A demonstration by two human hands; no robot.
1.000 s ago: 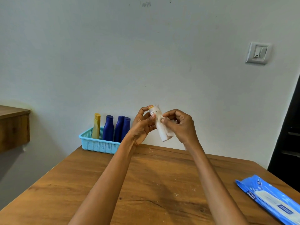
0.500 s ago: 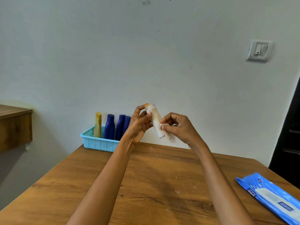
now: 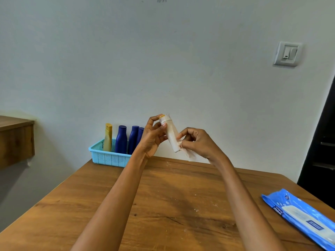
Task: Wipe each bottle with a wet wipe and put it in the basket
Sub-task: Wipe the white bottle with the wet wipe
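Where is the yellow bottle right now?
In the head view, the yellow bottle stands upright at the left end of the blue basket, beside the dark blue bottles, at the table's far left against the wall.

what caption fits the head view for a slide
Left hand holds a white bottle while right hand wipes it.

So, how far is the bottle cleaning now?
Done: four bottles stand in the basket. In hand: the left hand holds a white bottle while the right hand rubs it with a wipe. Left: placing it in the basket.
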